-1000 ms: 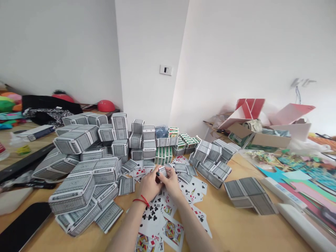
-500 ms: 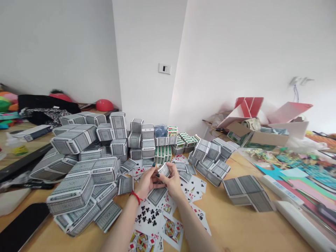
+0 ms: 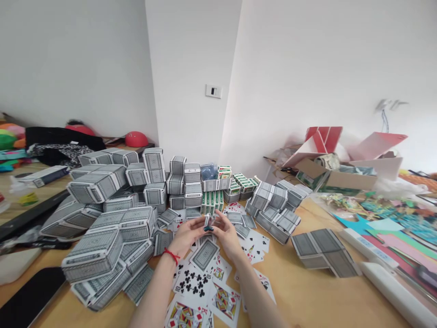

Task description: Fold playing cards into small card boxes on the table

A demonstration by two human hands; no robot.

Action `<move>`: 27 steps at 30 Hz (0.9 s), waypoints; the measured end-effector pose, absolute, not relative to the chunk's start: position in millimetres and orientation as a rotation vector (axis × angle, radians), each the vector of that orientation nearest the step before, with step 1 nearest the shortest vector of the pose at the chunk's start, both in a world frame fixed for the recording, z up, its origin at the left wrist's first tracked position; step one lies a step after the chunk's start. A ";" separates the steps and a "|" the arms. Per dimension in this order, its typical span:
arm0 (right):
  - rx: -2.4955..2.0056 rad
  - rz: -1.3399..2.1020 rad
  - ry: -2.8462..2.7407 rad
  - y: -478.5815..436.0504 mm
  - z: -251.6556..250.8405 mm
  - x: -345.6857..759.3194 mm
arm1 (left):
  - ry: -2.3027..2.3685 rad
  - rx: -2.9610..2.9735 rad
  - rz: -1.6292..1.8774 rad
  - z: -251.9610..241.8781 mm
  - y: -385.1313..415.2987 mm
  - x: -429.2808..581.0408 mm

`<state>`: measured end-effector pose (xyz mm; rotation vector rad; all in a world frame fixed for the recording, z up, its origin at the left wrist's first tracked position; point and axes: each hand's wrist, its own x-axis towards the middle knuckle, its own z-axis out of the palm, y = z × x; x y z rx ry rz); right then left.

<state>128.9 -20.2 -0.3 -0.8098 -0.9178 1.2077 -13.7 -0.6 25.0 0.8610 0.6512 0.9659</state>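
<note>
Above the loose cards, my left hand [image 3: 186, 234] and my right hand [image 3: 226, 234] meet with thumbs together, both closed on a small playing card [image 3: 207, 220]. It is seen nearly edge-on and looks bent; whether it is one card or more I cannot tell. A red string bracelet [image 3: 172, 256] circles my left wrist. Directly below my fingers lies a grey-backed card [image 3: 204, 255], face down. Nearer me are a face-up ten of clubs [image 3: 193, 281] and a king of diamonds [image 3: 223, 298]. Behind my hands stands a row of green-striped card blocks [image 3: 212, 202].
Blocks built from folded grey-backed cards [image 3: 94, 246] pile up on the left, with another cluster [image 3: 273, 207] at right. A separate card piece [image 3: 322, 250] sits on the wooden table [image 3: 300, 296]. Further right are a white bar [image 3: 396, 291] and a cardboard box [image 3: 351, 177].
The card between my hands has turned from showing its broad side to nearly edge-on. My thumbs have come together, and my hands have shifted slightly toward me.
</note>
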 end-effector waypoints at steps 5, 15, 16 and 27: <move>-0.797 1.258 -0.807 -22.1 3.9 131.8 | 0.697 0.991 0.991 19.4 1.7 -11.4; -0.691 1.315 -0.723 -23.9 6.3 123.4 | 0.750 1.325 1.009 17.6 2.3 -7.6; -0.673 1.325 -0.725 -23.6 6.3 123.8 | 0.749 1.351 1.007 17.0 2.4 -7.2; -0.708 1.362 -0.790 -18.9 1.8 130.0 | 1.034 1.626 1.169 2.4 2.6 -7.1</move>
